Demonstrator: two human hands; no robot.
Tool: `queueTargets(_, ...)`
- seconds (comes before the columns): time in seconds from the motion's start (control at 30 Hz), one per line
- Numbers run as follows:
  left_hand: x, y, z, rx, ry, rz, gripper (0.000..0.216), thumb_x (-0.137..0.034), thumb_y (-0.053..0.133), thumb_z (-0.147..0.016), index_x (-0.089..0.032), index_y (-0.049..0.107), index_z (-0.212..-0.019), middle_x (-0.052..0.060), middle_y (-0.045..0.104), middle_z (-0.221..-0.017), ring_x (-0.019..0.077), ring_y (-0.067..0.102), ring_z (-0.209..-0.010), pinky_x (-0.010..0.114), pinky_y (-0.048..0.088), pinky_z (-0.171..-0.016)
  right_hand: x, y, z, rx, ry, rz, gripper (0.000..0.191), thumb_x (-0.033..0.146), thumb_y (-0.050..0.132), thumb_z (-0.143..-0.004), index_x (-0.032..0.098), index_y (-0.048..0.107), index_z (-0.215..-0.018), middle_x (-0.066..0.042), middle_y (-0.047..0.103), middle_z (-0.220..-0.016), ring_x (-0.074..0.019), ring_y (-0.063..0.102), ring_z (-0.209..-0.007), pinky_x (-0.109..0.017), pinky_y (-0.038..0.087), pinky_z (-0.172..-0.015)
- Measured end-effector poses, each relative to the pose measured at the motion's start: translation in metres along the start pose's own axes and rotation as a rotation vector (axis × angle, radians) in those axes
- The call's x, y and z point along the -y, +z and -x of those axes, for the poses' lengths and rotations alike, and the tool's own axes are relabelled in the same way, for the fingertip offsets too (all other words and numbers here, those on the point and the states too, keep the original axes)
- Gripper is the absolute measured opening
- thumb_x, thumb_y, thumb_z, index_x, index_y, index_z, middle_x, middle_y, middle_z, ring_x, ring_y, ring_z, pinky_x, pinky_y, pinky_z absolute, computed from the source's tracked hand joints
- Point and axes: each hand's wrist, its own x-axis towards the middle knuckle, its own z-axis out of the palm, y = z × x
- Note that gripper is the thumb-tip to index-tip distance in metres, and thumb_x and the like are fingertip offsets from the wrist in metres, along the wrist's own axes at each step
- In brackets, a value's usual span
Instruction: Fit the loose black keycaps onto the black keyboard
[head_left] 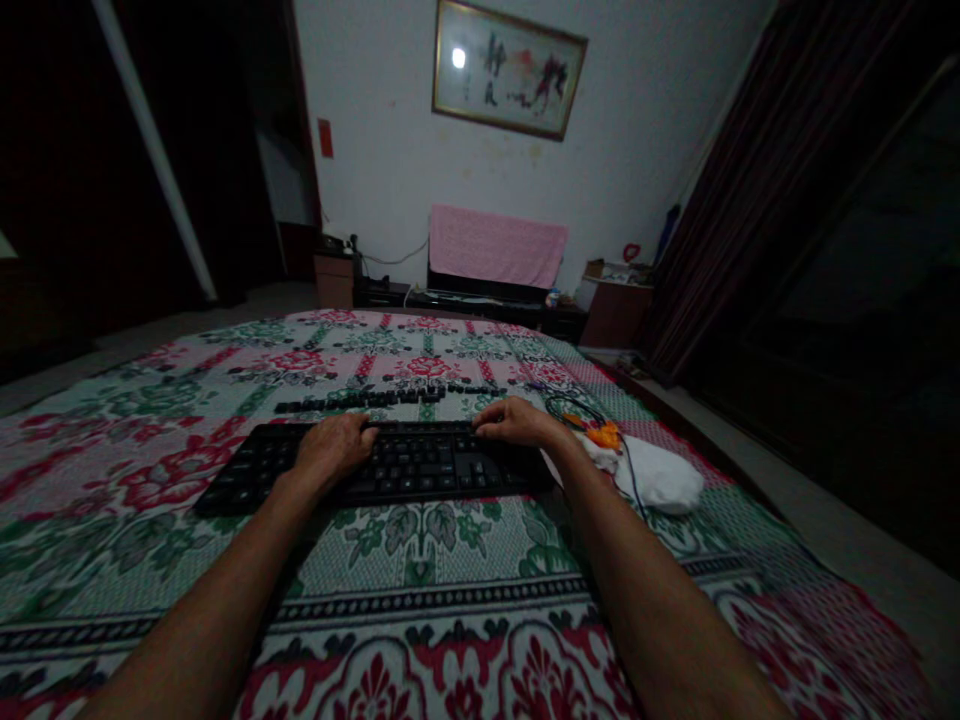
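A black computer keyboard (420, 470) lies on the patterned bedspread in front of me, its upper right part bare of some keys as far as the dim light shows. My left hand (334, 450) rests over its middle left, fingers bunched at the far edge and thumb on top. At the far edge, right of the middle, my right hand (514, 420) has thumb and forefinger brought together; whatever is between them is too small to make out. Behind the keyboard, loose black keycaps (360, 400) lie in a row.
Right of the keyboard lie a white cloth bundle (664, 475), an orange item (604, 435) and a coiled dark cable (566, 405). The bedspread (427, 540) covers the bed. Beyond stand a low cabinet (390, 295) and a screen under a pink towel (495, 245).
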Motion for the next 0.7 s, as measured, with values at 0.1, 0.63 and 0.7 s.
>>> queueTargets(0.1, 0.000, 0.000, 0.000, -0.002, 0.005, 0.000, 0.045, -0.041, 0.029, -0.079, -0.021, 0.059, -0.104, 0.009, 0.064, -0.101, 0.0241, 0.057, -0.095, 0.032, 0.042, -0.079, 0.008, 0.005, -0.001, 0.015, 0.021, 0.060, 0.027, 0.025, 0.061, -0.064, 0.016, 0.068, -0.088, -0.001, 0.068, -0.081, -0.0131, 0.060, -0.073, -0.020, 0.042, -0.065)
queueTargets(0.63, 0.000, 0.001, 0.000, -0.009, -0.005, -0.007, 0.047, -0.042, 0.028, -0.079, -0.020, 0.057, -0.109, 0.010, 0.063, -0.106, 0.0239, 0.056, -0.098, 0.032, 0.041, -0.081, -0.002, 0.000, -0.002, 0.042, -0.103, -0.067, 0.021, 0.021, 0.059, -0.062, 0.015, 0.061, -0.082, 0.002, 0.061, -0.071, -0.0091, 0.053, -0.063, -0.019, 0.040, -0.058)
queueTargets(0.7, 0.000, 0.001, -0.001, -0.010, -0.006, -0.006, 0.048, -0.043, 0.028, -0.079, -0.020, 0.057, -0.109, 0.010, 0.063, -0.105, 0.0249, 0.056, -0.097, 0.033, 0.042, -0.080, -0.002, 0.003, -0.003, 0.061, -0.110, -0.093, 0.022, 0.020, 0.059, -0.062, 0.015, 0.061, -0.083, 0.002, 0.061, -0.071, -0.0089, 0.053, -0.063, -0.019, 0.040, -0.059)
